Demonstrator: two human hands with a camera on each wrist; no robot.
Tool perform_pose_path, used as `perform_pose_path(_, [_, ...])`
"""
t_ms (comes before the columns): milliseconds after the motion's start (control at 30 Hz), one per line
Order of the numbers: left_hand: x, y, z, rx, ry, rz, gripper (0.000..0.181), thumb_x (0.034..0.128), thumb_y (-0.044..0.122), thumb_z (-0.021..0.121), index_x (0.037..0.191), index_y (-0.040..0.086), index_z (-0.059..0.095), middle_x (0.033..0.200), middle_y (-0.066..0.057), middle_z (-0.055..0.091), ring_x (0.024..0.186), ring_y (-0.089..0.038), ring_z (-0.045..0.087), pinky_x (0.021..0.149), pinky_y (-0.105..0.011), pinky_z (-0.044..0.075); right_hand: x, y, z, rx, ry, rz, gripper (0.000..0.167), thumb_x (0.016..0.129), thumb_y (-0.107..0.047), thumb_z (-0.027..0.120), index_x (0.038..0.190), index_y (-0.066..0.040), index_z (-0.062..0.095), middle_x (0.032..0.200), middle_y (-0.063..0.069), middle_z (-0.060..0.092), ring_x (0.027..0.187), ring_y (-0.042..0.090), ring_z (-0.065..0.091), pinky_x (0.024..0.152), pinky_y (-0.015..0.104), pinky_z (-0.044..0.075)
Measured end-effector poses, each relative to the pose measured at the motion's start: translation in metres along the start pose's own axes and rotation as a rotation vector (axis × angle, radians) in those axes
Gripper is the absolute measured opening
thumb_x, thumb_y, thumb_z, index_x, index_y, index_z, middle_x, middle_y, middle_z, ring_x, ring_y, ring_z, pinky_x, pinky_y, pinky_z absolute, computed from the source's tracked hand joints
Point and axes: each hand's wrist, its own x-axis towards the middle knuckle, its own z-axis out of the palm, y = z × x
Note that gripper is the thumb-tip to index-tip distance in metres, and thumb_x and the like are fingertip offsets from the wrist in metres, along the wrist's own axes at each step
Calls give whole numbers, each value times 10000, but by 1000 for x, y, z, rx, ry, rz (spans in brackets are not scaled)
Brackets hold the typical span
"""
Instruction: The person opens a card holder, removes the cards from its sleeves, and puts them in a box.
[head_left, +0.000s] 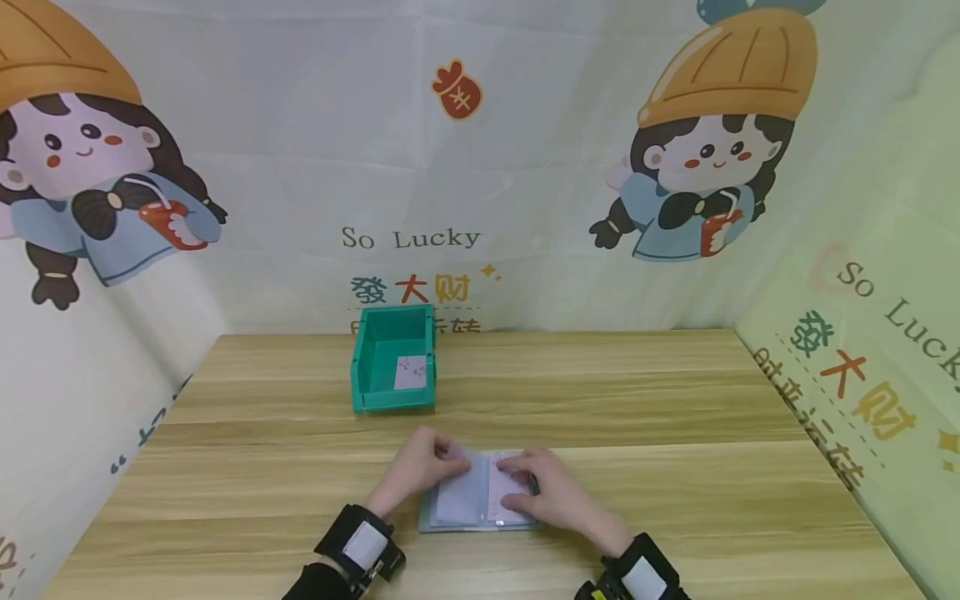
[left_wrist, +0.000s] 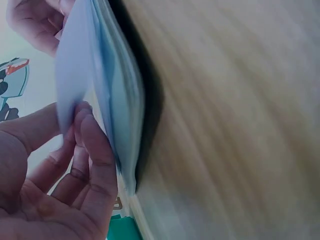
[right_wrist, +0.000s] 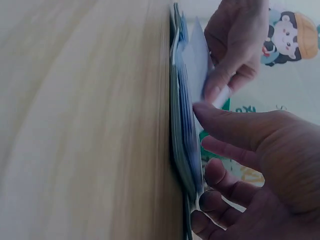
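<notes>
A small album point(head_left: 447, 528) with clear sleeve pages lies spread on the wooden table, its cover pale blue-green. Over the left half, my left hand point(head_left: 422, 468) pinches a pale, whitish sheet point(left_wrist: 75, 65) between thumb and fingertips, raised off the pages below; whether it is a loose card or a sleeve page I cannot tell. My right hand point(head_left: 558, 496) rests on the right-hand page, which shows a pinkish card point(head_left: 498, 493). In the right wrist view its thumb point(right_wrist: 225, 122) touches the pages, the other fingers loosely bent beside the album's edge.
Behind the album stands a green plastic bin point(head_left: 375, 342), with a pinkish patterned card point(head_left: 409, 372) lying inside it. The wooden table point(head_left: 637, 400) meets a printed cloth point(head_left: 540, 208) at the back and sides.
</notes>
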Motion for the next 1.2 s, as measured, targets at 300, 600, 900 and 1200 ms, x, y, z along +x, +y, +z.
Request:
perform_pose_path(300, [3,-1,2,69,77,-45,290,790,92,829,1021,17,670,688,-33,533,604,-150,489,534,-265,377,5,12,-6,14,5,91,615,825,-217,821,1343,33,602,868,0,512,810,133,440,683,224,342])
perform_pose_path(600, [0,10,10,294,116,70,171,801,7,784,925,57,678,909,-63,571,815,-186,502,707,-311,440,12,15,-6,13,19,95,617,803,-207,837,1320,44,613,807,-19,489,761,121,437,653,225,333])
perform_pose_path(900, [5,12,20,163,-52,109,189,928,127,653,772,62,736,621,43,543,569,-90,490,518,-211,359,10,13,-7,29,10,97,624,811,-234,832,1330,34,612,782,-23,465,730,105,422,626,214,314])
perform_pose_path(1200, [7,15,19,127,-89,34,253,921,171,698,688,76,714,590,47,531,557,-105,480,526,-230,350,11,17,-5,37,41,66,630,794,-246,845,1304,52,627,752,-34,449,696,69,402,610,200,309])
